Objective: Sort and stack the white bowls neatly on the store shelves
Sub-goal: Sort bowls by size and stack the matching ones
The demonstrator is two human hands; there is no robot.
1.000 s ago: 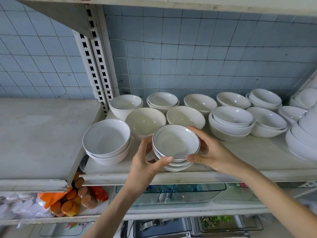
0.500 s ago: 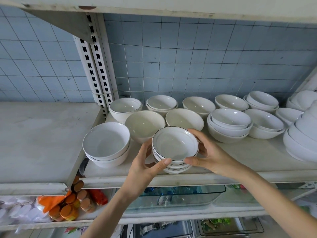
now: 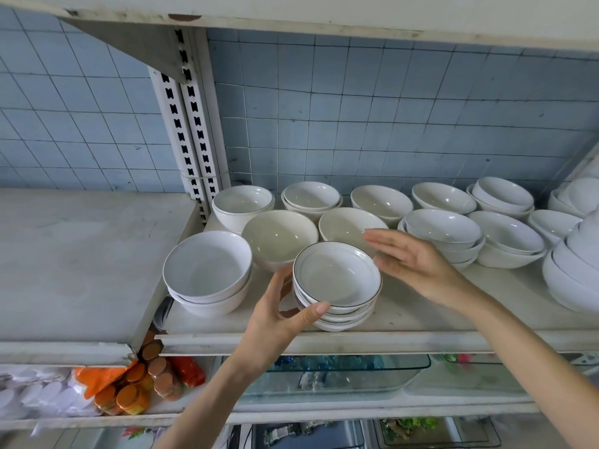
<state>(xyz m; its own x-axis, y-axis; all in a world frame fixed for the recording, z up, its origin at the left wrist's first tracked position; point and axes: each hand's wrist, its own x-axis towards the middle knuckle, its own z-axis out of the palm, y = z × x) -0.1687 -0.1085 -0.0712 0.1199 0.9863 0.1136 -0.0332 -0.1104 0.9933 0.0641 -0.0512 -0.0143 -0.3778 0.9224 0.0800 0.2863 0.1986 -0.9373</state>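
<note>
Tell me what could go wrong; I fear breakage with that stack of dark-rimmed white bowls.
The stack of dark-rimmed white bowls sits near the front edge of the white shelf with only the left hand gripping it; a slip might tip it off. The open right hand hovers beside the cream ceramic bowl; a hasty move could knock it.

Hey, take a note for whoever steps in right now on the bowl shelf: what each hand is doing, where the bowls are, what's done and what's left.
Left hand grips the stack of dark-rimmed bowls at the front edge of the shelf.
Right hand is open beside that stack, fingers straight, holding nothing.
Done: several stacks stand on the shelf, including a two-bowl stack at the left.
Left: the left cream bowl and right cream bowl sit single behind the held stack. They probably need nesting, and the held stack needs a final spot.
</note>
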